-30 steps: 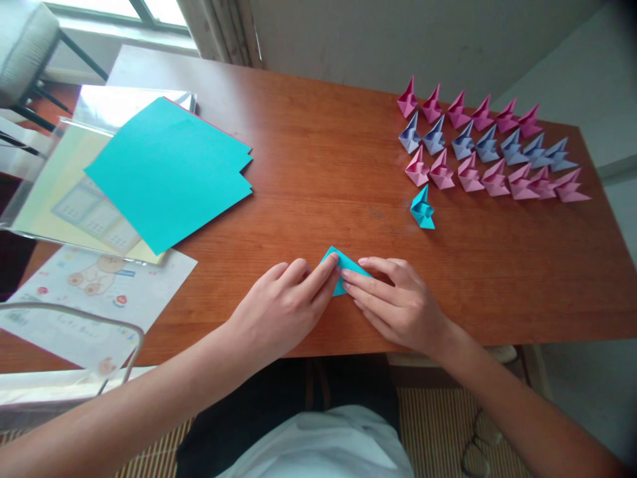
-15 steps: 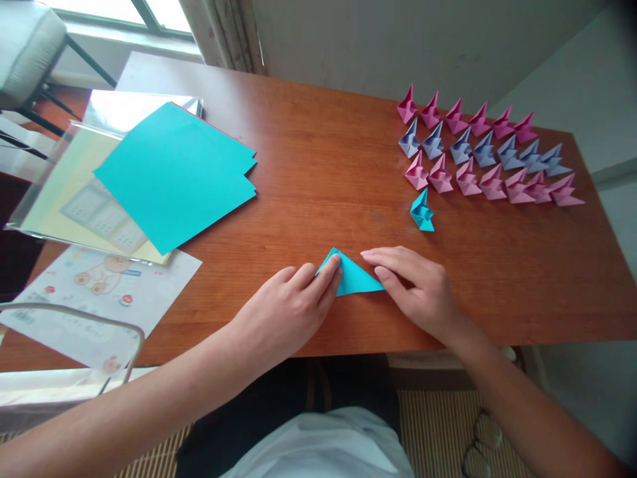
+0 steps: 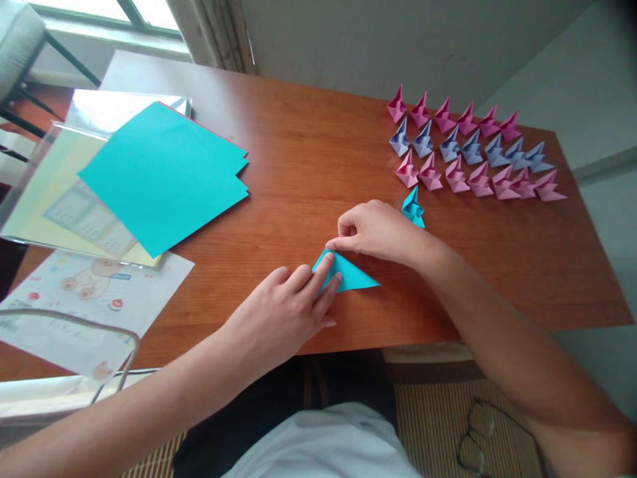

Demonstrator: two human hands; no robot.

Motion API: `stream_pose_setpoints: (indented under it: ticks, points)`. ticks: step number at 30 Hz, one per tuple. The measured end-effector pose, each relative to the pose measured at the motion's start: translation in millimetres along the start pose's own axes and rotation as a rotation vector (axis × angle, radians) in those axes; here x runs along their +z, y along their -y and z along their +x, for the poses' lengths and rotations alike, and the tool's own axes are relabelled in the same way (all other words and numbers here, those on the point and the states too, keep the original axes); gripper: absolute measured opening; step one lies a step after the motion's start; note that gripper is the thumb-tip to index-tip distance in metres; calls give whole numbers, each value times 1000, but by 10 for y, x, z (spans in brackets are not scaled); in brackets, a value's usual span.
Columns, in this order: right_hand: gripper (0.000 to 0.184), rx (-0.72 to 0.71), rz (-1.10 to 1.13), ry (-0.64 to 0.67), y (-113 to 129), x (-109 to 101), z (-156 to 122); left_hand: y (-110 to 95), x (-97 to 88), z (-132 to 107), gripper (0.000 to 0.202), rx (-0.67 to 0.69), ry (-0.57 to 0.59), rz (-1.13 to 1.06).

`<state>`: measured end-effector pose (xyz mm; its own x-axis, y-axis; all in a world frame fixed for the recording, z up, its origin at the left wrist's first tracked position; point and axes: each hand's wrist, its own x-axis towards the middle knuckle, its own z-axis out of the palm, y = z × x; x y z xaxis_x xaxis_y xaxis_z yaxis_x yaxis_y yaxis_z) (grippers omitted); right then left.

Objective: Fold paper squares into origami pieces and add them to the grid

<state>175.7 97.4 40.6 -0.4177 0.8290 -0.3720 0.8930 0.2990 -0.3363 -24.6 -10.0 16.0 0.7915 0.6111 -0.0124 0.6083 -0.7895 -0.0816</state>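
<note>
A turquoise paper folded into a triangle (image 3: 354, 274) lies on the table in front of me. My left hand (image 3: 288, 302) presses it down from the left, fingers stretched out and lying on its surface. At the triangle's top corner, the thumb and fingertips of my right hand (image 3: 375, 229) come together in a pinch, the other fingers curled. Just behind my right hand stands a finished turquoise origami figure (image 3: 412, 208) with a pointed tip, partly covered at its lower side by the wrist.
Rows of pointed origami figures in dark pink (image 3: 443, 118), lavender (image 3: 470, 150) and light pink (image 3: 480, 181) stand at the back right. Turquoise sheets (image 3: 169, 176) lie on a clear plastic packet (image 3: 37, 199) at left. A bear-printed sheet (image 3: 154, 292) is nearer. Glasses (image 3: 475, 435) rest below the table.
My right hand has moved left and away from me, from the triangle's right tip to its top corner, and closed. My left hand's fingers have spread slightly. The view has shifted a little.
</note>
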Motion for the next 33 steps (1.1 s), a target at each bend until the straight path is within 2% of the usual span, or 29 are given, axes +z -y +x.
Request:
stream_pose_setpoints:
  ticks: [8, 13, 19, 27, 30, 33]
  points:
    - [33, -3, -245, 83, 165, -135, -10, 1, -6, -3, 52, 4, -12, 16]
    - [33, -38, -353, 194, 190, -238, -24, -6, -5, -2, 51, -16, -18, -16]
    - [27, -25, -391, 312, 118, -281, -113, -8, 26, -10, 50, -12, -29, -20]
    - [26, 54, -382, 375, -25, -255, -414, 3, -16, -12, 48, -14, 0, -13]
    - [27, 78, -350, 379, -103, -219, -536, -3, -22, -5, 47, -17, 1, -15]
    - [28, 108, -324, 327, -168, -176, -646, 0, -20, 4, 47, -19, -8, -25]
